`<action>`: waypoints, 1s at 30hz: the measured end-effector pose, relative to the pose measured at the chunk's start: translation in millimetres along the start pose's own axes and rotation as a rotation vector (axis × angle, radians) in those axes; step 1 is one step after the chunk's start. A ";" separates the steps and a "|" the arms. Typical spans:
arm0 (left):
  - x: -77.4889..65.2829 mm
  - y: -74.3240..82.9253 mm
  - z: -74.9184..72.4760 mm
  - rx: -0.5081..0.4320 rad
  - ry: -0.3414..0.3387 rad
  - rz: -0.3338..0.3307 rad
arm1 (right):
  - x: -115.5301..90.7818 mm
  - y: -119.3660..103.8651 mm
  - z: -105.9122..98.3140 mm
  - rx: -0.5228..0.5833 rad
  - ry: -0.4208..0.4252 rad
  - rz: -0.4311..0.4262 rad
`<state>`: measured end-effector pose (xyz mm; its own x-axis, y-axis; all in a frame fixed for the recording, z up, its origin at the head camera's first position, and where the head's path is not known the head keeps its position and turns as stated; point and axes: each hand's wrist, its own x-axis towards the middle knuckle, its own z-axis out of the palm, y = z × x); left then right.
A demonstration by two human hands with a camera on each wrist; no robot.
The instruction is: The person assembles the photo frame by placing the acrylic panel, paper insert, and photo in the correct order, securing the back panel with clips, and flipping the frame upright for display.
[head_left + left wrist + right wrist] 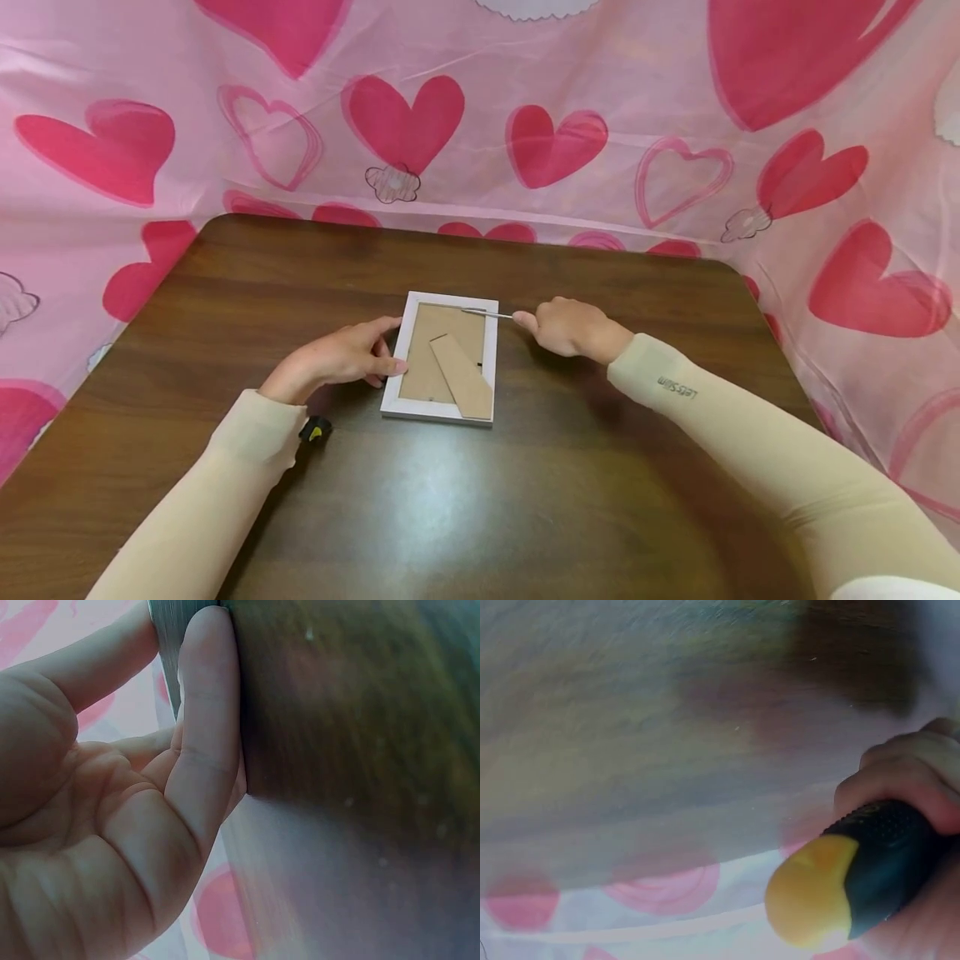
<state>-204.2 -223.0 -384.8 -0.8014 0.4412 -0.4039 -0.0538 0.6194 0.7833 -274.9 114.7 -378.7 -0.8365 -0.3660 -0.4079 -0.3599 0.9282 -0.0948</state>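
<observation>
A white picture frame (392,385) lies face down on the table, its brown backing board (427,333) and slanted stand leg (462,379) facing up. My left hand (339,354) grips the frame's left side, thumb on the white border. In the left wrist view the fingers (206,712) lie along the frame's edge, close to the tabletop. On the right, my right hand (566,325) holds a screwdriver (501,315) with a thin metal shaft. Its tip touches or hovers over the backing's upper right edge. The black and yellow handle (885,870) shows in the right wrist view.
The dark wooden table (585,492) has rounded far corners. A small black and yellow object (316,429), kind unclear, lies beside the left sleeve (247,454). Pink heart-printed cloth (480,200) hangs behind and at both sides of the table.
</observation>
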 end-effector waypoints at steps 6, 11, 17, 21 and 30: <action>0.0 -0.2 -2.4 0.022 0.001 -0.011 | -1.6 -3.4 2.4 -0.085 0.117 -0.011; 0.5 0.3 -2.8 0.024 -0.003 -0.007 | -4.8 -6.6 8.0 -0.152 0.197 -0.032; 0.5 -1.7 -2.6 0.038 -0.003 -0.020 | -7.1 -9.7 13.7 -0.135 0.223 -0.021; 0.1 -2.9 -0.7 0.027 0.000 -0.029 | -6.9 -4.6 14.4 -0.105 0.190 -0.024; 0.9 -1.3 -1.5 0.021 0.002 -0.018 | -19.8 8.7 -0.5 -0.020 0.273 0.006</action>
<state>-205.8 -224.4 -385.5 -0.8017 0.4285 -0.4168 -0.0556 0.6408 0.7657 -261.7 130.0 -371.0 -0.9179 -0.3681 -0.1481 -0.3609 0.9297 -0.0738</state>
